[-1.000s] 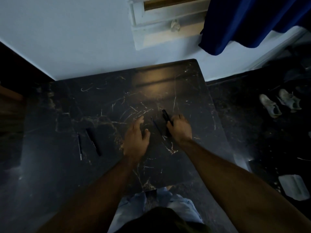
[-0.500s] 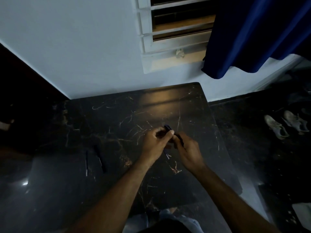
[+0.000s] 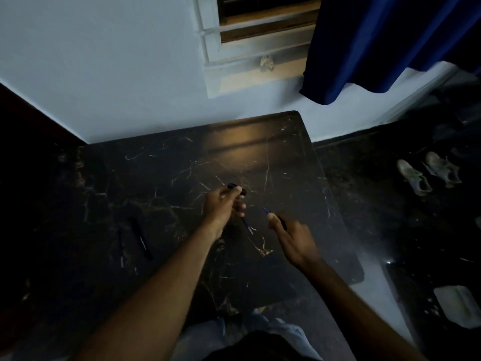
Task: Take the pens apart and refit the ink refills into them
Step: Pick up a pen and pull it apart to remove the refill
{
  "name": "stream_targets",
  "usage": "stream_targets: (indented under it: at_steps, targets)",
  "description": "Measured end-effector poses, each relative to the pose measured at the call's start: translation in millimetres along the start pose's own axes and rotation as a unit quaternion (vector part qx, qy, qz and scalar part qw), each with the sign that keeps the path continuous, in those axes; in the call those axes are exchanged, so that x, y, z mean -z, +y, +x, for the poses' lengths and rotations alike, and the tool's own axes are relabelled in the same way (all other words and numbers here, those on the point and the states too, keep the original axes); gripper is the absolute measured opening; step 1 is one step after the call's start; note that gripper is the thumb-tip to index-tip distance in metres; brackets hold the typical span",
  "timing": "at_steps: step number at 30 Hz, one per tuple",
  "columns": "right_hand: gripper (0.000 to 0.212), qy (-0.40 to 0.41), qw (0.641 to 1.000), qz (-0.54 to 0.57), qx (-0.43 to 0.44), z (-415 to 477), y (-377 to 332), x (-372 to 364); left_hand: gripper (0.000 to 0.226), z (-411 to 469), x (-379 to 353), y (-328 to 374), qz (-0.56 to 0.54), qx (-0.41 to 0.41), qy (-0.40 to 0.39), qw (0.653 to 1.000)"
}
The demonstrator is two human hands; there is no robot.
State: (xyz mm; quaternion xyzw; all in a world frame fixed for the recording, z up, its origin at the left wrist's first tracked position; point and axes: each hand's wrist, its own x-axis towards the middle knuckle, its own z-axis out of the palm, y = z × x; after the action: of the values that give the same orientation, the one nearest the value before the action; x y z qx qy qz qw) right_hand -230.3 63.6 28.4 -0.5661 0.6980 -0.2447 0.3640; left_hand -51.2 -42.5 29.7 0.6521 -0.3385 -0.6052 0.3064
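At centre frame the hands, joined on one pen half a second ago, have drawn apart, the left hand (image 3: 226,204) pinching the black cap (image 3: 236,188) and the right hand (image 3: 291,237) gripping the blue-tipped barrel (image 3: 276,217), so disassembly has begun.

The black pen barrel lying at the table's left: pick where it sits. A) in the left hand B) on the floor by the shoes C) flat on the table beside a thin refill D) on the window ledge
C: the black pen barrel lies flat on the table, with a thin refill just to its left, clear of both hands.
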Motion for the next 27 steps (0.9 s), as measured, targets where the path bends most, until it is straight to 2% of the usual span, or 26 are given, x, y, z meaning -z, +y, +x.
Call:
stream_targets:
  at_steps: [4,8,13,16,19,23,27]
  targets:
    - [0.039,-0.006,0.998,0.059,0.006,-30,25,3,0.01,40,-2,-20,0.227,-0.006,-0.035,0.973]
    - [0.041,0.007,0.995,0.101,-0.025,-53,38,2,0.012,63,-8,-33,0.344,-0.005,-0.071,0.936]
    - [0.041,0.003,0.988,0.149,-0.04,-71,42,1,0.017,67,-14,-29,0.444,-0.049,-0.095,0.889]
    - [0.052,0.015,0.985,0.171,-0.033,-75,43,0,0.025,63,-15,-25,0.47,-0.061,-0.099,0.875]
    - [0.065,0.014,0.985,0.168,-0.026,-73,43,1,0.034,63,-14,-25,0.457,-0.075,-0.095,0.881]
    - [0.053,0.028,0.987,0.157,0.013,-69,42,3,0.039,66,-9,-30,0.43,-0.101,-0.08,0.893]
    - [0.044,0.03,0.992,0.123,0.015,-69,41,5,0.03,66,-5,-37,0.413,-0.119,-0.057,0.901]
